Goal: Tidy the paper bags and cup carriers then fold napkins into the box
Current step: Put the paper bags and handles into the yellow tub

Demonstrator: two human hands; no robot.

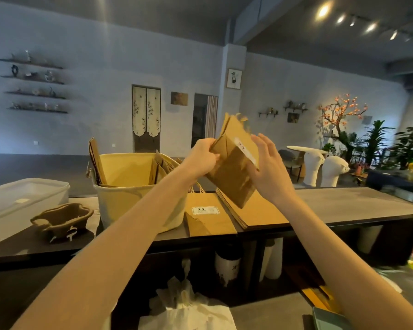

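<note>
Crumpled napkins (186, 306) wait below. We pinch a folded paper bag (231, 167) with our left hand (202, 158), right hand (267, 163) flat against it (squaring it, likely), above the basket (129, 184) and bag stacks (255, 210).

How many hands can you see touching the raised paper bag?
2. The left hand grips the paper bag's left edge above the counter; the right hand rests against its right side, fingers spread.
</note>
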